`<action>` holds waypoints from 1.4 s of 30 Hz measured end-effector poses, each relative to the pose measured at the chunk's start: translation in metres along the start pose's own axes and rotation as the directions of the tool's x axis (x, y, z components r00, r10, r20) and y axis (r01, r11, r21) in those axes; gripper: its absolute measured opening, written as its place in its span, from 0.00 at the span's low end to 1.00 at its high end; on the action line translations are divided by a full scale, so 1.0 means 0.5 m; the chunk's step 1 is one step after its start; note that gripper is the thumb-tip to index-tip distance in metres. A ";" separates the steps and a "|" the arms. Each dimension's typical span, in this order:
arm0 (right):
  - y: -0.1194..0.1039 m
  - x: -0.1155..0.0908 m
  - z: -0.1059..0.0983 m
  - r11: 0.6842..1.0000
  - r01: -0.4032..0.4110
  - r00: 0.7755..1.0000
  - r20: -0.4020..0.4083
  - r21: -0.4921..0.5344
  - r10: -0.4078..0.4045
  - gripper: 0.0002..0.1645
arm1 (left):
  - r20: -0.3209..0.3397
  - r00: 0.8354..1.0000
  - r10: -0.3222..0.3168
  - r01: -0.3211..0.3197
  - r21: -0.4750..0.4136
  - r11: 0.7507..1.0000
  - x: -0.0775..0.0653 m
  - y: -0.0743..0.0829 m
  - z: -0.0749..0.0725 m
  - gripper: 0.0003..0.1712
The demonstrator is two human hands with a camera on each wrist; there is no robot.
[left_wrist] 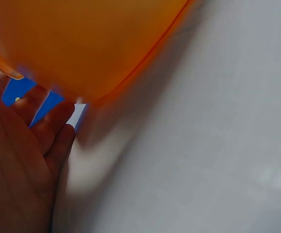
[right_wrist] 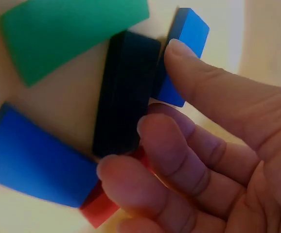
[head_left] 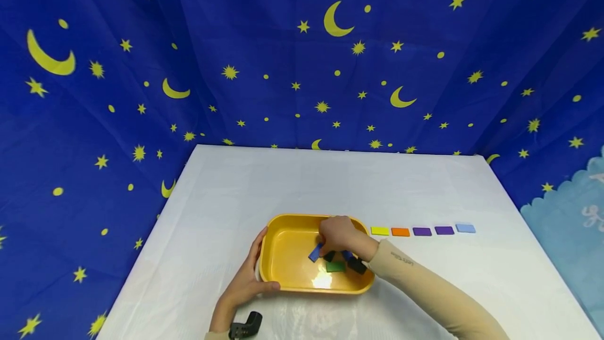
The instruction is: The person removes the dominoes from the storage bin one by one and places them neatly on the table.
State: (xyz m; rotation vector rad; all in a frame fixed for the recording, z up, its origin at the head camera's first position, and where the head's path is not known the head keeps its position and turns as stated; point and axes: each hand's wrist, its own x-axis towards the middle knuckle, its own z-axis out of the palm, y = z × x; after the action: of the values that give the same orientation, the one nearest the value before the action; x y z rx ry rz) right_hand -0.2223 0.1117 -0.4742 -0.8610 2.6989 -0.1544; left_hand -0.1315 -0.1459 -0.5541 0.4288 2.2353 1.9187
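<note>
A yellow plastic tub (head_left: 288, 219) stands near the front of the white table. My left hand (head_left: 247, 277) holds its left end, thumb on the front rim and fingers along the outer wall; in the left wrist view the fingertips meet that wall. My right hand (head_left: 342, 235) reaches down inside the tub among flat rectangular blocks. The thumb tip overlaps a small blue block (right_wrist: 193, 33) in the right wrist view, while the loosely bent fingers hang by a black block (right_wrist: 126, 97) and a partly hidden red block (right_wrist: 99, 208). Around them lie a green block (right_wrist: 77, 34) and another blue block (right_wrist: 38, 160).
To the tub's right a row of flat blocks lies on the table (head_left: 264, 182): yellow (head_left: 379, 231), orange (head_left: 400, 232), two purple (head_left: 422, 231) and light blue (head_left: 465, 228). A blue curtain (head_left: 283, 56) with stars and moons rises behind the table.
</note>
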 end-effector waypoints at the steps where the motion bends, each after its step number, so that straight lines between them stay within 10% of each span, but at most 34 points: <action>1: 0.000 0.001 0.001 1.000 0.004 1.000 0.002 0.008 -0.004 0.27 | 0.001 1.000 0.002 -0.002 0.001 1.000 0.000 0.000 0.000 0.68; 16: 0.011 0.012 0.008 0.971 0.233 0.972 0.006 0.056 -0.233 0.15 | -0.003 1.000 -0.012 0.012 0.008 1.000 0.001 0.000 0.002 0.68; 42: 0.018 0.004 0.016 0.962 0.222 0.974 0.011 0.157 -0.226 0.12 | -0.011 1.000 -0.021 0.022 0.016 1.000 -0.001 0.000 0.001 0.68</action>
State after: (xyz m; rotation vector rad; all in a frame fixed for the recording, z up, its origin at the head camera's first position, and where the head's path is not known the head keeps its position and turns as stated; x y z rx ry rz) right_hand -0.2262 0.1179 -0.4842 -1.1083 2.5165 -0.3926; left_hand -0.1311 -0.1457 -0.5543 0.3956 2.2549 1.8983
